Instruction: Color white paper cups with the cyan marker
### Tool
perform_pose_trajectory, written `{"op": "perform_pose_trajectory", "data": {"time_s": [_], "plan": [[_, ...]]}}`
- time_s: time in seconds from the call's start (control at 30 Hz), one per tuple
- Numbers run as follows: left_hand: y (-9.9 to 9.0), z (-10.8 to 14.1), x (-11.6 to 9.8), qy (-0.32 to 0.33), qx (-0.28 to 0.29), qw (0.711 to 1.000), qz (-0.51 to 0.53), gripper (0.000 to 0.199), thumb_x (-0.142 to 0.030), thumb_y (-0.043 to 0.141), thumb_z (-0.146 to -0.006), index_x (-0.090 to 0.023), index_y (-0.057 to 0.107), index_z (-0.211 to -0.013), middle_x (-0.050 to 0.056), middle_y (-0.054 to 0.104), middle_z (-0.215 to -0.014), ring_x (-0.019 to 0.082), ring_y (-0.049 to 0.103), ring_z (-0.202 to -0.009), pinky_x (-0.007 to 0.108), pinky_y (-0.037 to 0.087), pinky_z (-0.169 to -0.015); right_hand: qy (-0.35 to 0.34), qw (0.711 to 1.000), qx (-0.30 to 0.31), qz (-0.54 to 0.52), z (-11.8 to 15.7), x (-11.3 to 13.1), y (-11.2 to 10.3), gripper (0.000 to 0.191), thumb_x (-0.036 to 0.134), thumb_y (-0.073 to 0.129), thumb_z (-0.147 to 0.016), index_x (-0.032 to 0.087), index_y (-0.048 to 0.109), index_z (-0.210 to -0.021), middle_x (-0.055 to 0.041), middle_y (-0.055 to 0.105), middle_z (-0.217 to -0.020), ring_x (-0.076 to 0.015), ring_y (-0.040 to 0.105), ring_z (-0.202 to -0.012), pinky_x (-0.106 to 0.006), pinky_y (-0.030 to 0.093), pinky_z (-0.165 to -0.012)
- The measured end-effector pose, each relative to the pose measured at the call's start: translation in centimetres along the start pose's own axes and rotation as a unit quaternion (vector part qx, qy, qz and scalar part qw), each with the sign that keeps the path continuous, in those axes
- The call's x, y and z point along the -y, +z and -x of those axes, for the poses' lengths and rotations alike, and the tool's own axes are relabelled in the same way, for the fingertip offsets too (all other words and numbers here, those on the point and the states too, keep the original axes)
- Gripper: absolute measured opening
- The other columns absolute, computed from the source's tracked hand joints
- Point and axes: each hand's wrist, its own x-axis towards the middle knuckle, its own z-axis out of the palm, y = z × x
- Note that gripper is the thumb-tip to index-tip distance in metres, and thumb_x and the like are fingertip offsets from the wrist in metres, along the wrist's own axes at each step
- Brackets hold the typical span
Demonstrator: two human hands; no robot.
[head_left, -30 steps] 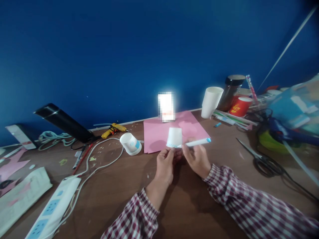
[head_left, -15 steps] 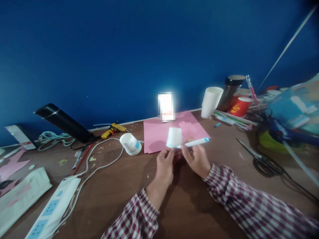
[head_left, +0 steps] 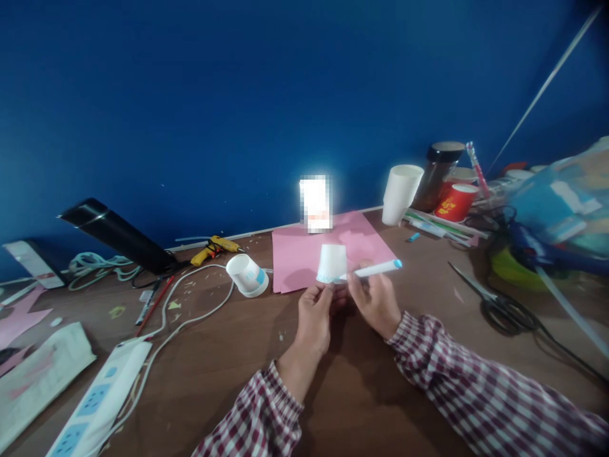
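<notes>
My left hand [head_left: 314, 320] grips the lower rim of a white paper cup [head_left: 333, 261], held upside down. A band of blue marks runs along the cup near that rim. Between the fingers of my right hand [head_left: 375, 297] is a white marker [head_left: 375, 270] with a blue end, its tip at the lower right of the cup. Behind the cup lie pink paper sheets [head_left: 290, 260]. To the left, a second white paper cup [head_left: 247, 276] with a blue print rests on the table. The small blue marker cap [head_left: 413, 237] lies right of the sheets.
Scissors [head_left: 495, 304] lie to the right. Stacked white cups [head_left: 402, 193], a dark jar [head_left: 435, 174] and a red cup [head_left: 455, 203] stand at the back right. On the left are a yellow glue gun [head_left: 214, 249], a black cylinder [head_left: 118, 235] and a power strip [head_left: 102, 397] with its cable.
The view has shifted very slightly, moving the surroundings a little to the left. Both hands keep their hold on the cup and marker; the marker's blue end sits slightly higher.
</notes>
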Motion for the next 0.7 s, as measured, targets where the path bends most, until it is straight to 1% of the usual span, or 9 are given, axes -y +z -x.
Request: {"op": "perform_pose_trajectory", "data": {"time_s": [0.17,0.37,0.53,0.7], "plan": [[-0.20,-0.14,0.22,0.006,0.002,1.000,0.001,0.022,-0.028,0.072,-0.071,-0.011,0.061,-0.076,0.005,0.070,-0.074,0.011,0.065,-0.066,0.022,0.050,-0.066,-0.009,1.000,0.002,0.007,-0.03,-0.13,0.04,0.010,0.027,0.047,-0.091,0.020,0.050,-0.084,-0.0045,0.062,-0.074,-0.0193,0.062,-0.069,-0.031,0.049,-0.065],[-0.37,-0.32,0.40,0.007,-0.008,1.000,0.021,0.021,-0.027,0.074,-0.069,-0.012,0.061,-0.076,0.005,0.069,-0.076,0.013,0.066,-0.072,0.023,0.050,-0.070,-0.025,0.999,0.012,0.022,-0.14,-0.22,0.13,0.007,0.025,0.048,-0.089,0.020,0.050,-0.084,-0.0060,0.062,-0.076,-0.0200,0.062,-0.071,-0.032,0.050,-0.067],[-0.42,-0.25,0.51,0.010,-0.008,1.000,0.023,0.019,-0.025,0.073,-0.069,-0.012,0.061,-0.076,0.004,0.069,-0.075,0.013,0.066,-0.073,0.024,0.050,-0.071,-0.022,0.999,0.016,0.026,-0.13,-0.18,0.11,0.008,0.026,0.046,-0.090,0.020,0.050,-0.084,-0.0052,0.062,-0.075,-0.0197,0.061,-0.069,-0.031,0.050,-0.066],[-0.34,-0.18,0.36,0.005,-0.006,1.000,0.017,0.021,-0.027,0.074,-0.069,-0.011,0.062,-0.077,0.005,0.070,-0.076,0.013,0.066,-0.073,0.023,0.050,-0.068,-0.015,0.999,0.008,0.029,-0.05,-0.25,0.04,0.010,0.027,0.046,-0.090,0.020,0.050,-0.085,-0.0054,0.062,-0.075,-0.0202,0.062,-0.070,-0.032,0.050,-0.067]]}}
